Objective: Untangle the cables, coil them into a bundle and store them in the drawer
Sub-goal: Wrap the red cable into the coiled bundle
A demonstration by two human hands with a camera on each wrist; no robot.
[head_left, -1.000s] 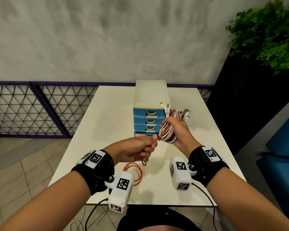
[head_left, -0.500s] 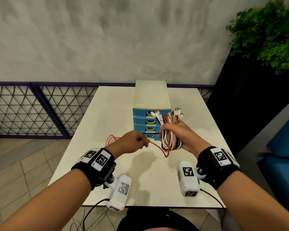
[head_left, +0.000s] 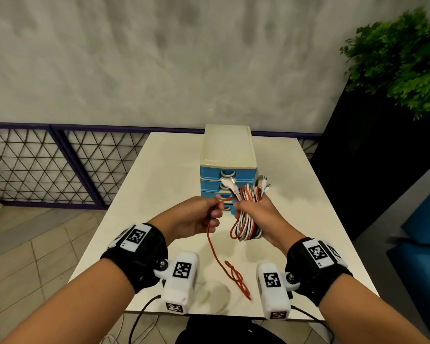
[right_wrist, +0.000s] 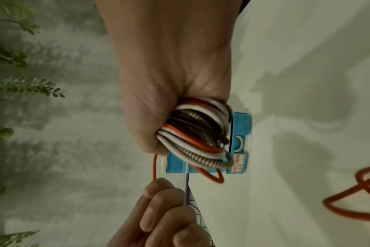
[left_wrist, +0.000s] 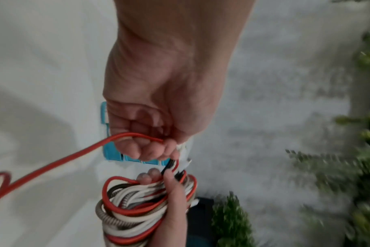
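Note:
My right hand (head_left: 255,214) grips a coiled bundle of red, white and braided cables (head_left: 245,228), plug ends sticking up above the fist; the same bundle (right_wrist: 197,133) fills the right wrist view. My left hand (head_left: 204,216) pinches the loose red cable (head_left: 212,247) close to the bundle, seen also as the red cable (left_wrist: 78,153) running off left. Its free end (head_left: 236,279) trails in a loose twist on the white table (head_left: 159,194). The small chest of blue drawers (head_left: 227,170) stands just behind both hands, all drawers closed.
A dark planter with a green plant (head_left: 402,60) stands to the right of the table. A purple metal mesh fence (head_left: 47,165) runs behind and to the left. A blue seat (head_left: 427,219) is at the right edge.
My left hand came back from the left toward the bundle, pinching the red cable nearer the coil. The cable's free end now lies on the table near the front edge.

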